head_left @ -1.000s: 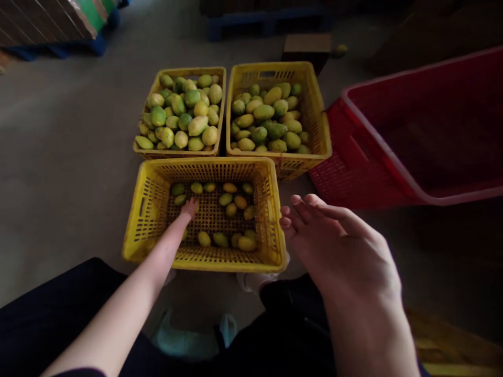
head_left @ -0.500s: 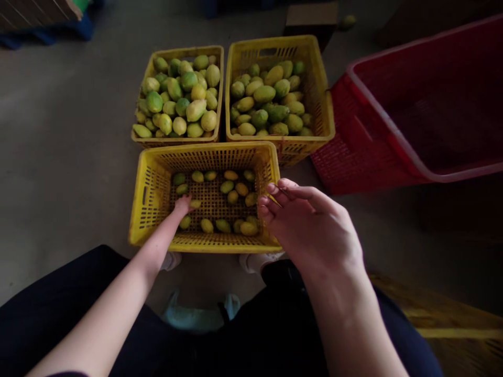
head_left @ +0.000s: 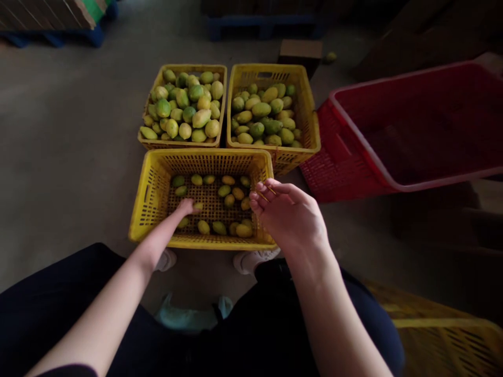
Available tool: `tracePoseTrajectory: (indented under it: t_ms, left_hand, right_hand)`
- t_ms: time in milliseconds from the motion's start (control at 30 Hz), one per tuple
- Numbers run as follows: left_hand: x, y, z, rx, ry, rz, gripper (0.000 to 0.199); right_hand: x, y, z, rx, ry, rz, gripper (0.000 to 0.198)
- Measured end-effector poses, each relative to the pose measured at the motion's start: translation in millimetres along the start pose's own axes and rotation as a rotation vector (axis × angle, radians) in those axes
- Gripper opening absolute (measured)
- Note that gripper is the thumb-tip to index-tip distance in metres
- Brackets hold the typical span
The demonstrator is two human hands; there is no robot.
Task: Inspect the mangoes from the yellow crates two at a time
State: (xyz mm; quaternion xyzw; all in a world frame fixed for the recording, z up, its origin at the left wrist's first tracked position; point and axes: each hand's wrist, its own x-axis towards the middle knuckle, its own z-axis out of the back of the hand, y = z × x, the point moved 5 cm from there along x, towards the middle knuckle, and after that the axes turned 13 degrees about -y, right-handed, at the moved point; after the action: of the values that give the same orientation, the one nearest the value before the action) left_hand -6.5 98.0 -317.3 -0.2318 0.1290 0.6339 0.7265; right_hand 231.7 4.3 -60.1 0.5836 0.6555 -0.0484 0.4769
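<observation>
My left hand (head_left: 186,206) reaches down into the front yellow crate (head_left: 200,243). Its fingers are closed on a small yellow-green lemon (head_left: 198,207) just above or at the slatted bottom. Several more lemons (head_left: 219,227) lie spread about in that crate, in loose groups along its sides. Raised over the crate's right side is my right hand (head_left: 293,217), palm turned up. Its fingers are loosely bent with gaps between them, and nothing shows in them.
Behind stand two yellow crates, the left one (head_left: 142,123) heaped with lemons, the right one (head_left: 314,125) partly filled. A large red crate (head_left: 334,152) stands at right. Another yellow crate (head_left: 440,323) is at lower right. A cardboard box (head_left: 301,50) and blue pallets (head_left: 263,25) are farther back.
The view has tilted up and shifted. My left hand and the lemon in it have moved slightly right within the crate. My right hand stays raised by the crate's right side.
</observation>
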Motion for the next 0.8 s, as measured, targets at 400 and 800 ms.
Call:
tracePoseTrajectory:
  t_ms: [400, 800]
  left_hand:
    - [-141.1, -121.7, 232.0, -0.733, -0.329, -0.521, 0.060]
    - [-101.3, -86.6, 71.5, -0.928, -0.050, 0.046, 0.011]
  right_hand:
    - [-15.7, -22.0, -11.2, -0.137, 0.024, 0.017, 0.022]
    - [-14.1, -2.2, 13.2, -0.033, -0.051, 0.009, 0.014]
